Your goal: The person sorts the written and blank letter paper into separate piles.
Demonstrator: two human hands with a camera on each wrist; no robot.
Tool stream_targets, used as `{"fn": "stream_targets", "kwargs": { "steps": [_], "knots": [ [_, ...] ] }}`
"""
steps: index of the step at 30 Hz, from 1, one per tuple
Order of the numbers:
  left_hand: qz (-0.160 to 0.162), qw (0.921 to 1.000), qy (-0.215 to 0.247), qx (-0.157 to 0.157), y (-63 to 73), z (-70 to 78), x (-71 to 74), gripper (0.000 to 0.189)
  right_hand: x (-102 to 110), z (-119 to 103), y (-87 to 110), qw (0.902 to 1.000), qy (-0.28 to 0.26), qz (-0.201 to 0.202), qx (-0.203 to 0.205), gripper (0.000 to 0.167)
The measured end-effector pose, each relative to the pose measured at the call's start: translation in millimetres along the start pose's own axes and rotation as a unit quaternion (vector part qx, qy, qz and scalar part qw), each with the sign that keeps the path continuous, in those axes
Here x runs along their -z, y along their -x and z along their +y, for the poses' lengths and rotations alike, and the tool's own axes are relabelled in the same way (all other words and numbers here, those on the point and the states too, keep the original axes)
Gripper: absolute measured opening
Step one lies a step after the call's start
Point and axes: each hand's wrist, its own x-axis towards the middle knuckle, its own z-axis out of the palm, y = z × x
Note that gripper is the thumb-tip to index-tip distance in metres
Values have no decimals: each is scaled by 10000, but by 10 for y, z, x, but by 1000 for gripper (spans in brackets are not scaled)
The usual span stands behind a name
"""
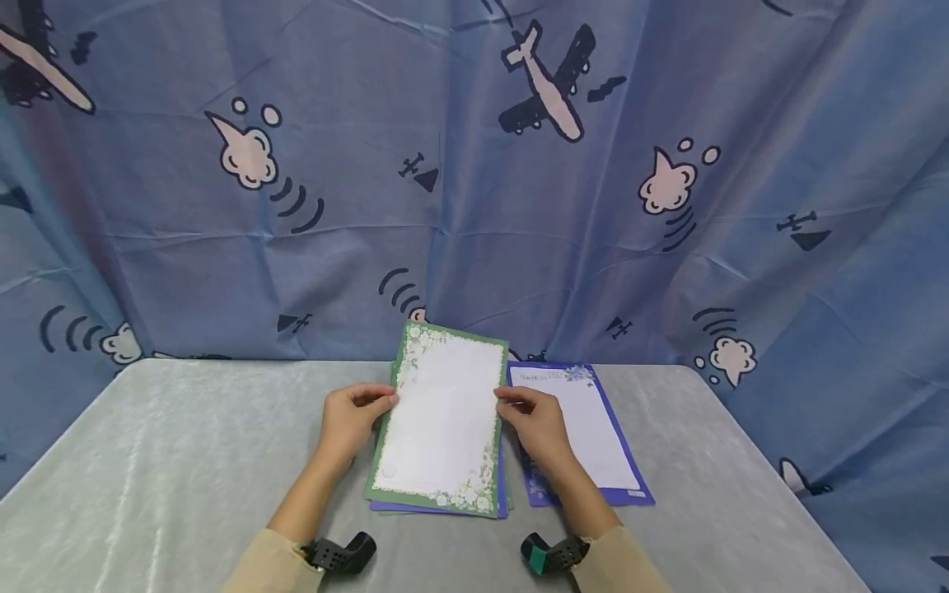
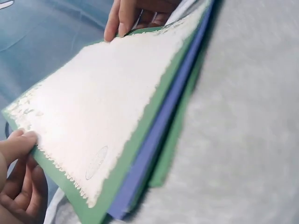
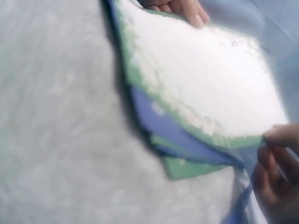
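Since it takes up most of the view, I'll start with the blue curtain [image 1: 474,206] at the back, which is printed with cartoon planes, puffy clouds and little curved dashes. In front of it is the tabletop [image 1: 222,445], pale grey with a slightly mottled look.

Front and center is the green-bordered sheet [image 1: 445,412], basically a big white writing area with pale flowers at the upper left and lower right corners. It's held up at a tilt over the middle of the tabletop, its top end overlapping the curtain in the head view. Just to the right lies the purple-bordered sheet [image 1: 582,428], with blue flowers at its upper right and partly hidden by the right arm. Poking out from under the green one are a blue-purple edge [image 2: 154,135] and, below that, another green edge [image 2: 170,158].

Hands next: the left hand [image 1: 356,420] pinches the left edge of the top sheet, thumb on the front, and the right hand [image 1: 539,422] pinches the right edge, so each grip is clamped on the paper. Both arms wear tan sleeves [image 1: 274,564] and black wrist devices [image 1: 344,554]; the right one has a green patch [image 1: 537,561].
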Motion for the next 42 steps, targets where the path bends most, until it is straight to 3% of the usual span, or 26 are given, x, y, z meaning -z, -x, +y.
{"fn": "stream_targets", "kwargs": {
  "steps": [6, 17, 28, 37, 42],
  "knots": [
    [-48, 9993, 214, 294, 1, 104, 60, 18, 51, -108, 9, 9978, -597, -277, -81, 31],
    [-468, 9980, -327, -255, 27, 521, 319, 26, 90, -448, 9, 9951, -870, -457, 75, 36],
    [-48, 9962, -689, -533, 117, 846, 730, 30, -146, -910, -91, 9921, -694, -854, 602, 39],
    [324, 9945, -872, -481, 176, 924, 1000, 32, -369, -1155, -100, 9910, -484, -1021, 719, 37],
    [462, 9948, -868, -268, 195, 908, 1067, 33, -505, -1173, -82, 9922, -284, -878, 838, 35]
  ]
}}
